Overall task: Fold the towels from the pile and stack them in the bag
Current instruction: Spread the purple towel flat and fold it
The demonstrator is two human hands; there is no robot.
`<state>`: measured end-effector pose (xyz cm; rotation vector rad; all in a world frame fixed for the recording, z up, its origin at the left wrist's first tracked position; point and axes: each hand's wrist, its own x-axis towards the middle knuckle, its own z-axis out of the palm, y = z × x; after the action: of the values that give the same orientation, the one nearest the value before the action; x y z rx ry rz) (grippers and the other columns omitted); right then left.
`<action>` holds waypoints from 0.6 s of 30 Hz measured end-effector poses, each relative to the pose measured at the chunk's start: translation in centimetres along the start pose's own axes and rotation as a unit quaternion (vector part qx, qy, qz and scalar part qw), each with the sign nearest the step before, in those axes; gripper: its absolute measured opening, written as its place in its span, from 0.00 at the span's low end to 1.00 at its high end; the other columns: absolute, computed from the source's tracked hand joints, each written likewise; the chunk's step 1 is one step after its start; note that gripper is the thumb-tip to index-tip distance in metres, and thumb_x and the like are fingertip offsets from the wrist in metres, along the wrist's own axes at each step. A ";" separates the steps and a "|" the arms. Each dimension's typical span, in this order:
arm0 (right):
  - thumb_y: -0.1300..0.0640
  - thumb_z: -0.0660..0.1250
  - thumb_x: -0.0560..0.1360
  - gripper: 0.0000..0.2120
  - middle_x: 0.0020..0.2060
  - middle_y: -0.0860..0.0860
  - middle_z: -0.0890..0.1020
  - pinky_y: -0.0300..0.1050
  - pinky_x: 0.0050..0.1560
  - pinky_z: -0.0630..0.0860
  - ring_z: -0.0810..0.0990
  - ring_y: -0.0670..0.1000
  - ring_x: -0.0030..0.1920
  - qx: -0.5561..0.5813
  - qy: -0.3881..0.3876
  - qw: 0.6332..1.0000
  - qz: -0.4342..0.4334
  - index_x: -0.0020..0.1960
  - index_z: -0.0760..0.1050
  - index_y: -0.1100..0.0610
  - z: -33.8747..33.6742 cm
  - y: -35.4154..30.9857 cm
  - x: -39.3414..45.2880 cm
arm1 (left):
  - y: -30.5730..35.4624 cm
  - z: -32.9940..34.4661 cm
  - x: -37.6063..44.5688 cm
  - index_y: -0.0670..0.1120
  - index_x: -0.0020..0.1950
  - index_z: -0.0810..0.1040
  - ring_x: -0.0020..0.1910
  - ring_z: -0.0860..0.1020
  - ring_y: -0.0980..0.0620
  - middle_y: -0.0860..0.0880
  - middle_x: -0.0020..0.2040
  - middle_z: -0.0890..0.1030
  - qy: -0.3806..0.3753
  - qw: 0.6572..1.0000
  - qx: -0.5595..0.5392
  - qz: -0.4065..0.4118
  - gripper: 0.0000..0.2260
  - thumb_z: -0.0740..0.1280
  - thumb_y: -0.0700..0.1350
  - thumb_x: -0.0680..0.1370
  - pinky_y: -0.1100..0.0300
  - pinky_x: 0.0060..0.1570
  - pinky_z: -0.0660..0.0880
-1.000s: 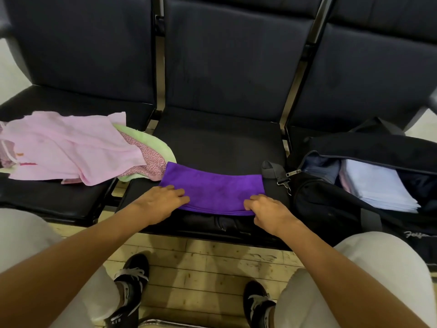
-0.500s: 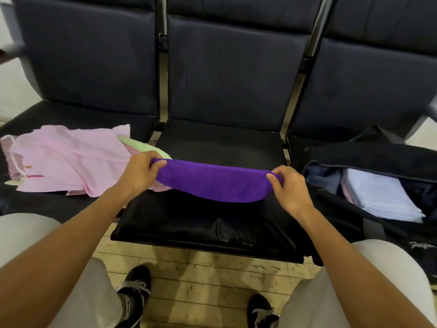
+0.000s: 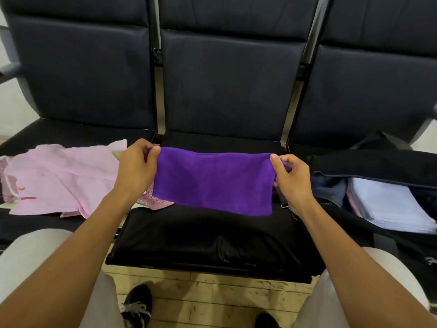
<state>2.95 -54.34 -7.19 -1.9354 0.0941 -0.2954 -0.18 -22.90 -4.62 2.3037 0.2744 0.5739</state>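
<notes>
Both hands, left hand [image 3: 136, 166] and right hand [image 3: 292, 177], had lifted the half-folded purple towel [image 3: 212, 183] off the centre-frame seat [image 3: 201, 240], pinching its top corners, ready for another fold.

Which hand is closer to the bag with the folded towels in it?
The right hand. It pinches the purple towel right beside the bag; the left hand holds the towel's far end, over by the pink pile.

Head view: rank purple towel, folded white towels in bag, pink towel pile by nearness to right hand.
1. purple towel: pinched at its right corner by the right hand.
2. folded white towels: in the bag, to the right.
3. pink towel: left seat, beyond the left hand.
</notes>
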 end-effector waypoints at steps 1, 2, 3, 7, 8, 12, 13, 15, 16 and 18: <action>0.50 0.65 0.80 0.10 0.34 0.49 0.80 0.41 0.33 0.75 0.78 0.45 0.31 0.017 -0.005 1.000 0.010 0.47 0.78 0.56 0.4 -0.1 0.1 | 0.3 0.3 0.1 0.42 0.53 0.77 0.41 0.76 0.51 0.49 0.42 0.78 -0.006 1.000 -0.005 -0.001 0.10 0.61 0.47 0.82 0.59 0.42 0.69; 0.50 0.66 0.80 0.10 0.33 0.49 0.80 0.41 0.34 0.75 0.77 0.44 0.31 0.028 -0.011 0.999 0.016 0.47 0.78 0.56 0.7 -0.3 0.1 | 0.5 0.7 0.2 0.43 0.52 0.76 0.40 0.76 0.52 0.49 0.41 0.79 -0.015 1.000 -0.012 -0.003 0.09 0.62 0.47 0.82 0.60 0.41 0.69; 0.50 0.66 0.80 0.09 0.34 0.49 0.80 0.41 0.36 0.75 0.77 0.44 0.32 0.032 -0.016 0.999 0.017 0.47 0.78 0.56 1.1 -0.5 0.2 | 0.8 1.1 0.3 0.44 0.50 0.76 0.39 0.77 0.52 0.49 0.39 0.79 -0.025 0.999 -0.020 -0.005 0.08 0.62 0.48 0.81 0.61 0.39 0.70; 0.48 0.66 0.79 0.10 0.38 0.51 0.82 0.44 0.43 0.77 0.80 0.48 0.40 0.052 -0.034 0.998 0.024 0.45 0.79 0.54 2.5 -1.1 0.5 | 1.5 2.6 0.6 0.43 0.48 0.79 0.34 0.79 0.50 0.47 0.36 0.81 -0.074 0.996 -0.050 -0.012 0.08 0.65 0.47 0.80 0.56 0.38 0.75; 0.48 0.66 0.80 0.12 0.38 0.52 0.82 0.44 0.44 0.77 0.81 0.50 0.40 0.064 -0.038 0.996 0.039 0.45 0.79 0.56 2.8 -1.2 0.7 | 1.6 2.9 0.8 0.43 0.49 0.79 0.34 0.80 0.49 0.46 0.36 0.81 -0.084 0.995 -0.057 -0.017 0.08 0.65 0.47 0.80 0.53 0.39 0.77; 0.46 0.60 0.82 0.17 0.34 0.51 0.77 0.47 0.47 0.75 0.77 0.49 0.38 0.105 0.000 0.991 0.085 0.45 0.76 0.58 3.6 -1.2 1.7 | 1.7 3.3 1.9 0.43 0.50 0.79 0.41 0.80 0.47 0.44 0.41 0.82 -0.083 0.991 -0.091 -0.050 0.09 0.63 0.47 0.81 0.49 0.46 0.78; 0.46 0.59 0.83 0.17 0.33 0.50 0.76 0.45 0.46 0.75 0.76 0.48 0.38 0.102 0.021 0.991 0.087 0.44 0.75 0.57 3.6 -1.1 1.9 | 1.7 3.2 2.2 0.43 0.50 0.78 0.42 0.80 0.47 0.44 0.42 0.81 -0.074 0.991 -0.097 -0.063 0.09 0.62 0.47 0.82 0.51 0.45 0.77; 0.45 0.57 0.83 0.16 0.35 0.49 0.74 0.44 0.45 0.73 0.74 0.47 0.38 0.100 0.054 0.989 0.096 0.44 0.72 0.55 3.5 -0.7 2.4 | 1.6 3.0 2.8 0.44 0.50 0.76 0.42 0.77 0.50 0.43 0.44 0.80 -0.051 0.989 -0.111 -0.088 0.09 0.60 0.47 0.83 0.56 0.41 0.73; 0.44 0.56 0.83 0.16 0.36 0.49 0.74 0.45 0.45 0.72 0.74 0.47 0.39 0.103 0.063 0.987 0.105 0.44 0.72 0.54 3.5 -0.5 2.6 | 1.5 2.8 3.1 0.44 0.50 0.75 0.42 0.76 0.51 0.43 0.45 0.79 -0.041 0.987 -0.116 -0.099 0.09 0.58 0.47 0.83 0.58 0.39 0.72; 0.43 0.56 0.83 0.17 0.38 0.49 0.74 0.46 0.44 0.72 0.73 0.47 0.39 0.113 0.073 0.982 0.130 0.46 0.72 0.55 3.4 -0.3 2.9 | 1.3 2.5 3.7 0.44 0.50 0.74 0.43 0.75 0.51 0.42 0.46 0.78 -0.028 0.985 -0.127 -0.118 0.10 0.56 0.47 0.84 0.57 0.40 0.72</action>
<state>6.54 -51.70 -7.62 -1.6517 0.3905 -0.2610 4.27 -24.08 -4.09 2.0033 0.4168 0.3989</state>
